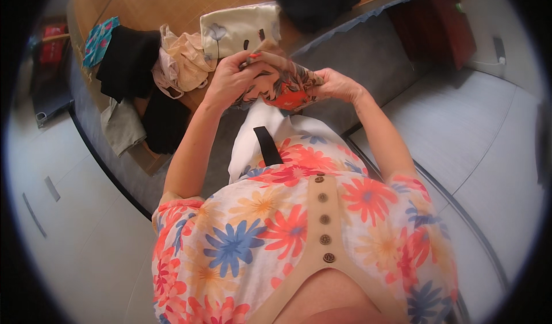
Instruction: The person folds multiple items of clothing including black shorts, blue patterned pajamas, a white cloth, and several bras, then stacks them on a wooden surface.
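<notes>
My left hand (pixel 233 79) grips one side of a patterned cloth (pixel 290 88) with red, black and beige leaf shapes. The other side is pinched in my right hand (pixel 338 84). Between them the cloth hangs bunched and partly folded above my lap. Just beyond it lies a cream satin-like fabric piece (pixel 241 26) with a grey flower print, its near edge hidden by my left hand. To the left of that sits a rumpled pile of peach and pale pink garments (pixel 187 60), with thin straps showing.
Folded black fabric (pixel 129 60) and a teal printed cloth (pixel 101 43) lie left on the wooden surface (pixel 172 0). Grey-green cloth (pixel 123 125) and more black fabric (pixel 166 121) are at the near-left edge. Another black cloth (pixel 310 0) lies at the back. A reddish cabinet (pixel 440 30) stands right.
</notes>
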